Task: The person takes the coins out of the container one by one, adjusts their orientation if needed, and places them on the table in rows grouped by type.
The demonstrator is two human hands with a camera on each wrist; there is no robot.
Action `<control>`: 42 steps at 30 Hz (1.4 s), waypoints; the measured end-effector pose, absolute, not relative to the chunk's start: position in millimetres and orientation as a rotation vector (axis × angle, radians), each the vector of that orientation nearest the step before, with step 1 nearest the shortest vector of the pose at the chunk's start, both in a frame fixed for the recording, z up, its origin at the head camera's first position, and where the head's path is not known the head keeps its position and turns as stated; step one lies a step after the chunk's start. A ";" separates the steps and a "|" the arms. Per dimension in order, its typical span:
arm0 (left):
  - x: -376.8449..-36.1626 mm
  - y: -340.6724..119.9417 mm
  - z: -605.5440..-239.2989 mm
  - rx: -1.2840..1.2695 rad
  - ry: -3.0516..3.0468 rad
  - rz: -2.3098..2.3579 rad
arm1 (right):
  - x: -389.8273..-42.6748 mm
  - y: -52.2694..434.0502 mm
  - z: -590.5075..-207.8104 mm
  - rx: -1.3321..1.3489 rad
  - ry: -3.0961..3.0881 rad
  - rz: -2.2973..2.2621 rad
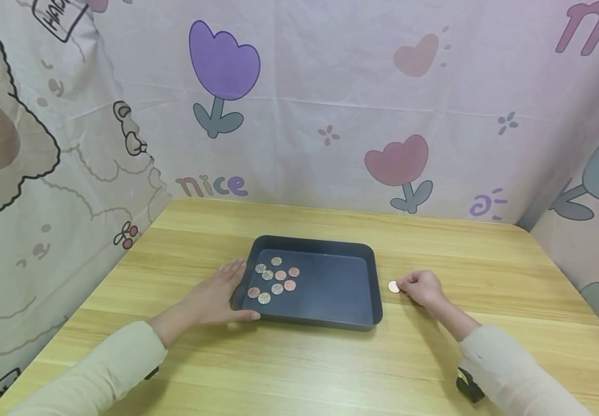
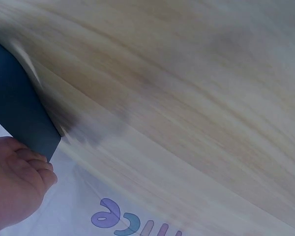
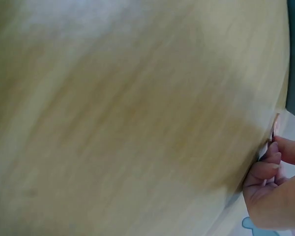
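Observation:
A dark blue tray (image 1: pixel 331 292) lies in the middle of the wooden table (image 1: pixel 435 358). Several copper and silver coins (image 1: pixel 276 276) lie in its left part. My left hand (image 1: pixel 224 292) lies flat on the table against the tray's left wall, fingers straight and thumb at the front left corner. The left wrist view shows that hand (image 2: pixel 19 184) beside the tray wall (image 2: pixel 14 108). Just right of the tray, my right hand (image 1: pixel 410 285) pinches a pale coin (image 1: pixel 394 286) at the table surface. In the blurred right wrist view its fingers (image 3: pixel 273 169) are curled.
Cloth printed with tulips and cartoon figures (image 1: pixel 299 104) walls the table at the back, left and right. A small black object (image 1: pixel 469 385) sits at the near right by my sleeve. Bare wood surrounds the tray.

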State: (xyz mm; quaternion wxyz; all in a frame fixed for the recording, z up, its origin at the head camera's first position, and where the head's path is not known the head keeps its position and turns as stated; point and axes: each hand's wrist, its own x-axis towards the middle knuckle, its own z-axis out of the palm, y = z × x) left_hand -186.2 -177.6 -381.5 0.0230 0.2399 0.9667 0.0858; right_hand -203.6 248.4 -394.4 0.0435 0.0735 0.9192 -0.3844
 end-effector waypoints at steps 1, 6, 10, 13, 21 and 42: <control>-186.1 -177.6 -381.4 0.742 2.994 0.265 | -203.8 248.0 -394.6 0.221 2.823 -1.153; -185.3 -178.1 -381.6 0.746 2.996 0.265 | -203.6 245.8 -394.2 0.220 2.832 -1.099; -184.9 -178.3 -382.1 0.748 2.997 0.263 | -202.1 244.7 -391.9 0.216 2.839 -1.133; -184.9 -178.0 -382.3 0.755 2.999 0.267 | -200.7 242.4 -387.3 0.183 2.878 -1.167; -185.1 -178.3 -381.0 0.746 2.999 0.274 | -201.7 220.7 -366.7 0.075 2.910 -1.410; -184.7 -177.6 -380.6 0.745 2.992 0.289 | -213.4 131.4 -369.4 -0.199 2.628 -1.801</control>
